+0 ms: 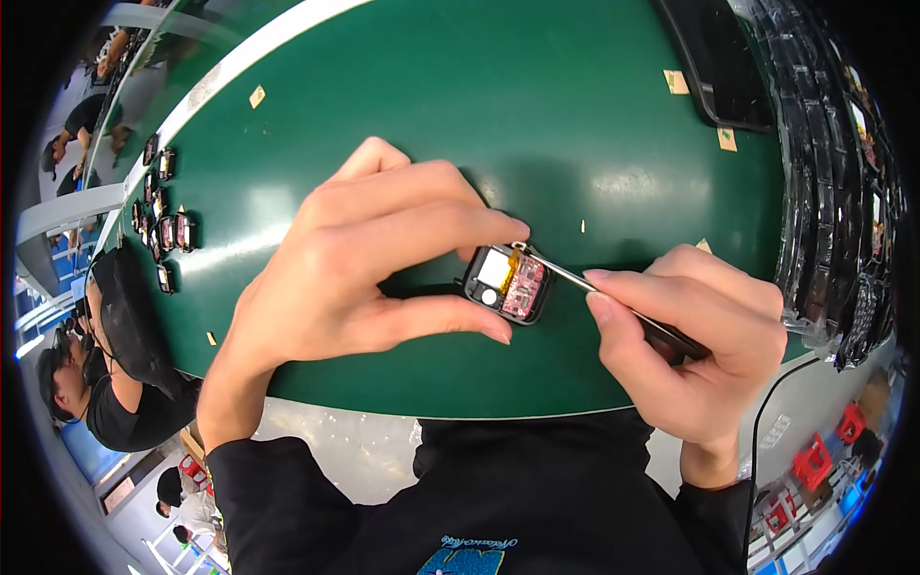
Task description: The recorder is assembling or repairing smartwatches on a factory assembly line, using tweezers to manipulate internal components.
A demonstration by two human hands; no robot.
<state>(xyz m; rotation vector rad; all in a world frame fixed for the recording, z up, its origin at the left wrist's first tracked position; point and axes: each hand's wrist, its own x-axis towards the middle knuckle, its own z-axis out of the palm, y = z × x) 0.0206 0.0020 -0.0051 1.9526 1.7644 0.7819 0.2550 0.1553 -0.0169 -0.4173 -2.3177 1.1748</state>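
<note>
The left hand (350,264) brackets the small gadget (522,287), grip unclear; the right hand (704,331), clamped on a thin tool (563,274), should press lightly

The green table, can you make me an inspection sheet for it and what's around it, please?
Surface: green tabletop, shiny, with bright reflections.
Job's things: small open device with a red circuit board; slim tool, its tip at the device's upper edge.
Clutter: tan scraps; dark flat slab at upper right; plastic-wrapped black items along the right; cluster of small devices at left.
Hands: left hand around the device, thumb contact unclear; right hand grips the tool.
Cables: thin black cable, lower right.
Surroundings: other people at left; red objects, lower right.
</note>
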